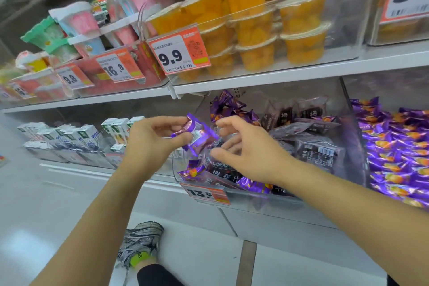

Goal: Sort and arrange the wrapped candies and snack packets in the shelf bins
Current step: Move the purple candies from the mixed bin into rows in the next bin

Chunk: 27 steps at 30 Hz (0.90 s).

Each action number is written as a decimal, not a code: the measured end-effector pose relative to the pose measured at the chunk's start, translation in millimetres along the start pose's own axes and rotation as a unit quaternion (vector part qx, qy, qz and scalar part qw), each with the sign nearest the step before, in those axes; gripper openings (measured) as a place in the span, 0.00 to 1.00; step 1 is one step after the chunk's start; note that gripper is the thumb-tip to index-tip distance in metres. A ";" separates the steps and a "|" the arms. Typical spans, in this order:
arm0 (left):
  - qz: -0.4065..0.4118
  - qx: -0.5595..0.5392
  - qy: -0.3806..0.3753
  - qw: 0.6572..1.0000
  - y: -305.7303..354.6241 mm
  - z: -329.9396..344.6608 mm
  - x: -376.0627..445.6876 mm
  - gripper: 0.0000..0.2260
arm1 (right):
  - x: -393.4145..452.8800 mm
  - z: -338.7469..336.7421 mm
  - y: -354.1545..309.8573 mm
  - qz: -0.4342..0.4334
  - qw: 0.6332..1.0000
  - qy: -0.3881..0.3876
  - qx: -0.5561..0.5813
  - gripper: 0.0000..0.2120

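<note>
Over the clear plastic shelf bin (357,132) of mixed packets, our left hand (148,144) pinches a shiny purple foil-wrapped candy (197,134); our right hand (250,148) hovers loose-fingered. We should move strays to the matching purple pile (394,146).

White shop shelves (278,76) run left to right above a pale, glossy floor (46,216) crossed by a dark strip (247,260).

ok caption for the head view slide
Left hand pinches a shiny purple foil-wrapped candy while the open right hand reaches into the clear plastic bin.
</note>
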<state>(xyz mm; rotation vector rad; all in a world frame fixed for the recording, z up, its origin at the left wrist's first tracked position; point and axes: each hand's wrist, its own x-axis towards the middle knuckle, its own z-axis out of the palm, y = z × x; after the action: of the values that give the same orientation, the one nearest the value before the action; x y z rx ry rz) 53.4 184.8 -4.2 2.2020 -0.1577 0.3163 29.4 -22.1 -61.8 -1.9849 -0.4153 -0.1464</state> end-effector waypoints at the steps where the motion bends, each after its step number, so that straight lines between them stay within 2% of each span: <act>1: -0.015 -0.080 -0.007 0.997 5.8 5.3 -7.4 0.15 | 0.0 0.5 -3.7 0.014 0.999 0.003 0.038 0.27; 3: -0.022 -0.172 -0.024 0.985 14.2 20.0 -22.7 0.15 | -0.4 -1.9 -8.0 0.025 0.992 0.012 0.122 0.24; 6: -0.029 -0.222 -0.031 0.974 18.6 41.1 -38.2 0.12 | -8.0 -13.0 -8.7 0.050 0.982 0.031 0.178 0.22; 9: -0.049 -0.256 -0.050 0.964 18.7 54.8 -46.6 0.14 | -20.1 -27.1 -7.4 0.079 0.985 0.043 0.149 0.22; 14: -0.059 -0.265 -0.114 0.956 26.0 71.4 -56.4 0.18 | -47.4 -68.4 -10.4 0.084 0.990 0.018 0.108 0.17; 18: -0.074 -0.321 -0.122 0.936 40.8 88.5 -63.5 0.14 | -67.4 -104.2 -9.8 0.099 0.990 0.077 0.072 0.11; 20: -0.052 -0.311 -0.140 0.938 47.9 99.2 -68.5 0.08 | -76.6 -115.8 -8.8 0.096 0.991 0.079 0.044 0.08; 22: -0.025 -0.306 -0.173 0.936 59.6 108.2 -74.0 0.05 | -84.7 -122.5 -7.6 0.094 0.991 0.076 0.055 0.09; 25: 0.017 -0.313 -0.194 0.930 69.1 123.1 -75.4 0.11 | -94.5 -132.6 -6.6 0.077 0.990 0.094 0.065 0.12; 27: 0.016 -0.330 -0.199 0.923 71.8 133.1 -74.9 0.14 | -99.9 -141.3 -6.1 0.067 0.989 0.121 0.044 0.14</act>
<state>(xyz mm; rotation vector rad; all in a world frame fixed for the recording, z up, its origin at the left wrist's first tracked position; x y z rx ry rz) -12.0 35.4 -47.7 1.5628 -0.4532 -0.1624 -54.4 -168.6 -23.0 -1.8746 -0.1285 -0.2749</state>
